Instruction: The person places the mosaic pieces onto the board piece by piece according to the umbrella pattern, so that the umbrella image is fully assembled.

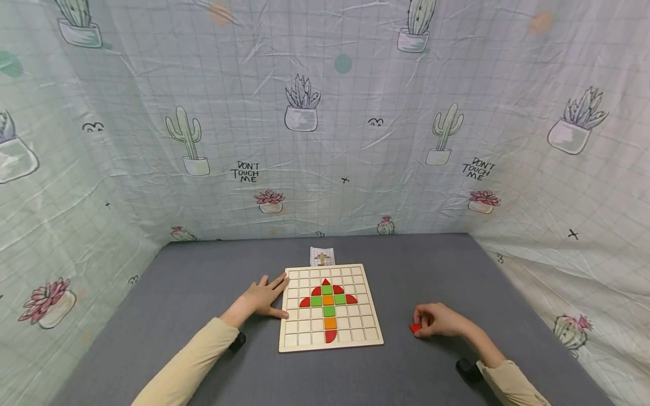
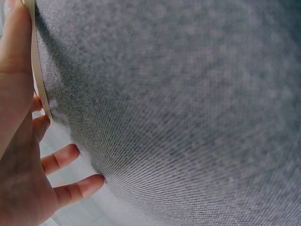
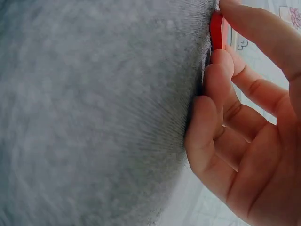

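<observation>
A light wooden grid board (image 1: 355, 324) lies on the table with a pattern of red, green and orange tiles set in its squares. My left hand (image 1: 263, 298) rests at the board's left edge, fingers spread, thumb and index fingertip at the rim. In the left wrist view, the board's edge (image 2: 39, 70) runs beside the thumb. Right of the board, my right hand (image 1: 440, 320) pinches a small red tile (image 1: 414, 327) between thumb and fingers, low over the table. Seen from the right wrist, the red tile (image 3: 216, 31) sits between thumb and index finger against the grey cloth.
A small printed card (image 1: 322, 256) showing a similar coloured pattern lies just behind the board. Grey cloth covers the table (image 1: 213, 270). Behind and along both sides hangs a curtain (image 1: 345, 146) printed with cacti. Each wrist wears a black device (image 1: 468, 370).
</observation>
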`<state>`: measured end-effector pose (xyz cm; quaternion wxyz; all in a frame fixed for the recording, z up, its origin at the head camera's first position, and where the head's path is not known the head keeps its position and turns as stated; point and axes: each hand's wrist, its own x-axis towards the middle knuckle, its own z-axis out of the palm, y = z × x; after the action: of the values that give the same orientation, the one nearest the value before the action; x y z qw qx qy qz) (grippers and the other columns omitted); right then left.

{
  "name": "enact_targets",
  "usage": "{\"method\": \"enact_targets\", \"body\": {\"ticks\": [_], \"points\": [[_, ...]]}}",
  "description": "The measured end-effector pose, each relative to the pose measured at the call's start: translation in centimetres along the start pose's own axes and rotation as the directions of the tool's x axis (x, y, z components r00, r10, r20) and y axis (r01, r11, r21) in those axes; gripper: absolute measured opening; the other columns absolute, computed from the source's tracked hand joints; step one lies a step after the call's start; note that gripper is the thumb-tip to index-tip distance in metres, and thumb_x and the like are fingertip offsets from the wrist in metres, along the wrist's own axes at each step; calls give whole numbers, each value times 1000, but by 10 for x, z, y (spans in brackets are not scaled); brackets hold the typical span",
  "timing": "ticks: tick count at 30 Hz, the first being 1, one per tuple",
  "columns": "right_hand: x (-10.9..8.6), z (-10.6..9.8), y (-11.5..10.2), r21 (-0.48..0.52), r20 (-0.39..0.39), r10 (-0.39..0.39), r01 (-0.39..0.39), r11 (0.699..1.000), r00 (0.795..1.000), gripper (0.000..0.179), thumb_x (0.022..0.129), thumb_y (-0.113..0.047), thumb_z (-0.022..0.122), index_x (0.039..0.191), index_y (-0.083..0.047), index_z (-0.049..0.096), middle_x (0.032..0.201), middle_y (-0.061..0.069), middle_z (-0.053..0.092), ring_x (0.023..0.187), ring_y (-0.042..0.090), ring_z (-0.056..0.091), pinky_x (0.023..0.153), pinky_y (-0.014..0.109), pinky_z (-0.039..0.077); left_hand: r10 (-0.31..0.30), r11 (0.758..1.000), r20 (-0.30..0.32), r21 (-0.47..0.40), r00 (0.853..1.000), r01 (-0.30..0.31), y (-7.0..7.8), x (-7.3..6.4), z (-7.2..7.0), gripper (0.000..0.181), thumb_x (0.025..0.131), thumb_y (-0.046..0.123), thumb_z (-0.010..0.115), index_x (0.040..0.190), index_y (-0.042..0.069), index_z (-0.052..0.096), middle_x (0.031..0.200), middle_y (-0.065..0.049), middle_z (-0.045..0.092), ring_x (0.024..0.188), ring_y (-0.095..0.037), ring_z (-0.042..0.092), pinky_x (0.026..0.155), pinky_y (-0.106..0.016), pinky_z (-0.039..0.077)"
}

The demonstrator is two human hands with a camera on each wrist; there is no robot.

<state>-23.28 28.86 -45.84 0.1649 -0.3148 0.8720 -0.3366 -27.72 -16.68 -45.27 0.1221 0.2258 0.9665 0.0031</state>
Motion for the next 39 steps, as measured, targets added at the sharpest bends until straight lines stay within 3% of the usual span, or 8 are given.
{"method": "enact_targets", "body": {"ticks": [6,11,20,39], "points": [[-3,-3,-1,9,32,-29,29,1000,999,26,73,-17,73,87,-3,55,66,5,55,55,-2,44,50,17,40,5,1000,-2,7,1000,-5,0,1,1,94,73,62,55,144,11,19,150,-5,16,131,-45,20,96,-59,28],[-4,-4,-2,21,56,-5,4,1000,998,26,73,-15,72,88,-2,54,68,6,54,55,-1,44,50,18,40,1,1000,-4,1,1000,-1,0,1,1,94,73,62,55,144,12,19,150,-5,16,131,-44,20,96,-59,28],[-3,-2,-1,-18,49,16,-15,1000,999,22,73,-14,71,85,-5,55,66,-4,53,53,-2,43,49,17,39,4,1000,-4,0,1000,-4,-1,2,3,95,72,63,55,144,12,19,150,-5,17,130,-44,21,95,-58,29],[1,-2,-4,-45,6,2,-2,999,1000,25,72,-16,73,83,-4,54,63,-2,54,53,-3,43,48,17,38,12,1000,-12,0,1000,-12,-2,1,2,95,72,63,56,143,11,20,150,-6,18,129,-44,23,94,-58,30]]}}
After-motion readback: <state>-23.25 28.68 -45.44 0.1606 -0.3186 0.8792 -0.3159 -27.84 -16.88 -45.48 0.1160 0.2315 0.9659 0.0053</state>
